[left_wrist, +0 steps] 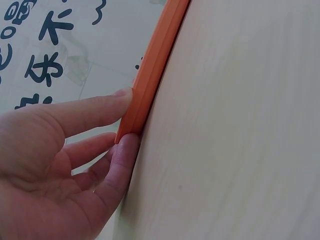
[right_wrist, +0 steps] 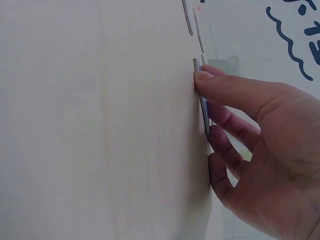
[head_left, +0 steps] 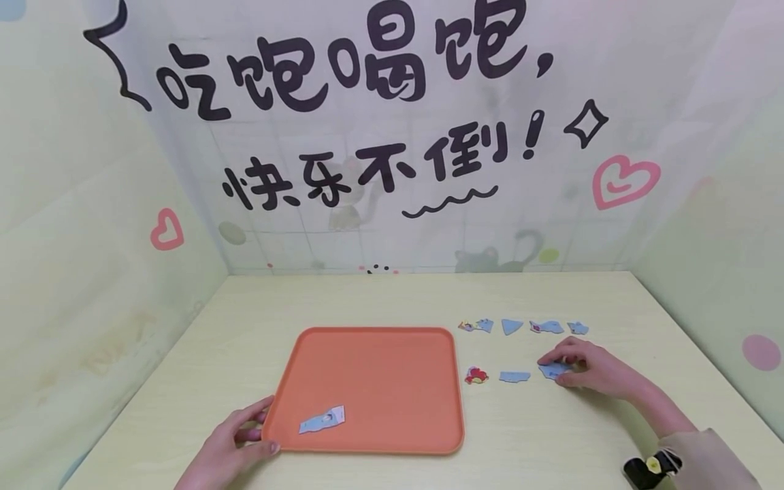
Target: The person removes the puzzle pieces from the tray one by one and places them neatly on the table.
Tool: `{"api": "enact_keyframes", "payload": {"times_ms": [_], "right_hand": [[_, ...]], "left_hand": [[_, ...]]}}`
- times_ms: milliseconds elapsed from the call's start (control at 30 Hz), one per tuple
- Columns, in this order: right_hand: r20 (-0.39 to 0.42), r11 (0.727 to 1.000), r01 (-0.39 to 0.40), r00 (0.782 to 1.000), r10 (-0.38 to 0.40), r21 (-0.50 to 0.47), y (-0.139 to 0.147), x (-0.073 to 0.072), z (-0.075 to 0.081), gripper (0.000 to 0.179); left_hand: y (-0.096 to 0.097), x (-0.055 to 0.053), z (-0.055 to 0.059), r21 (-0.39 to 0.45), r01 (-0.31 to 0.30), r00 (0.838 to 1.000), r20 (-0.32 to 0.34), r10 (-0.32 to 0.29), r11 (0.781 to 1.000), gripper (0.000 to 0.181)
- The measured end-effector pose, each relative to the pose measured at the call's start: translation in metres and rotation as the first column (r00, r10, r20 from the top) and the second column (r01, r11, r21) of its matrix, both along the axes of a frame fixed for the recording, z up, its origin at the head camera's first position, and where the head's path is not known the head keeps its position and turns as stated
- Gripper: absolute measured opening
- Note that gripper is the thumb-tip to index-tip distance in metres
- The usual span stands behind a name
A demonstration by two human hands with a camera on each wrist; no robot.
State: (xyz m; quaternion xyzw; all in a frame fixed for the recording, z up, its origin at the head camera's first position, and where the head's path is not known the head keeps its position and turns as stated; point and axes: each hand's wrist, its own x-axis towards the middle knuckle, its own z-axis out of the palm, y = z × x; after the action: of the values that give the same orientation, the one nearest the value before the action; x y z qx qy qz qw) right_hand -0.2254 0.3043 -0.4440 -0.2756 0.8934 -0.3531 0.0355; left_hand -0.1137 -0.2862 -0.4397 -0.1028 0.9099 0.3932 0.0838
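An orange tray (head_left: 380, 388) lies on the table. My left hand (head_left: 235, 435) grips its near left corner, thumb at the front edge and fingers along the left side. In the left wrist view, the thumb and fingers of the left hand (left_wrist: 75, 150) meet the tray's rim (left_wrist: 150, 75). One light-blue puzzle piece (head_left: 322, 420) rests inside the tray near that corner. To the right, my right hand (head_left: 591, 371) holds a blue puzzle piece (head_left: 549, 370) at the table surface. The right wrist view shows this piece (right_wrist: 203, 107) edge-on against the fingers of the right hand (right_wrist: 260, 135).
Right of the tray, a back row of pieces includes a blue triangle (head_left: 512, 327) and a small piece (head_left: 578, 328). In front lie a red piece (head_left: 476, 376) and a blue strip (head_left: 514, 376). A printed backdrop (head_left: 429, 238) closes off the table's far edge.
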Motion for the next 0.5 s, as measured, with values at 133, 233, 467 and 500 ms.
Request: {"api": "enact_keyframes", "payload": {"times_ms": [133, 233, 467, 500], "right_hand": [[0.005, 1.000, 0.009, 1.000, -0.009, -0.001, -0.0004, -0.0004, -0.0003, 0.028], [0.005, 1.000, 0.011, 1.000, -0.011, 0.001, -0.0008, -0.0007, 0.0002, 0.028], [-0.014, 0.998, -0.015, 1.000, 0.016, 0.053, -0.0012, -0.0013, 0.0066, 0.044], [-0.011, 0.997, -0.007, 1.000, 0.008, 0.075, -0.0013, -0.0017, 0.0086, 0.047]], "left_hand": [[-0.0003, 0.0005, 0.0011, -0.003, 0.003, 1.000, -0.005, -0.003, 1.000, 0.081], [-0.0007, 0.0011, 0.0016, -0.004, 0.004, 1.000, -0.008, -0.004, 1.000, 0.081], [0.0006, 0.0006, 0.0022, 0.003, -0.007, 1.000, 0.006, 0.007, 1.000, 0.081], [0.0009, 0.0004, 0.0019, 0.005, -0.011, 1.000, 0.011, 0.011, 1.000, 0.081]]}}
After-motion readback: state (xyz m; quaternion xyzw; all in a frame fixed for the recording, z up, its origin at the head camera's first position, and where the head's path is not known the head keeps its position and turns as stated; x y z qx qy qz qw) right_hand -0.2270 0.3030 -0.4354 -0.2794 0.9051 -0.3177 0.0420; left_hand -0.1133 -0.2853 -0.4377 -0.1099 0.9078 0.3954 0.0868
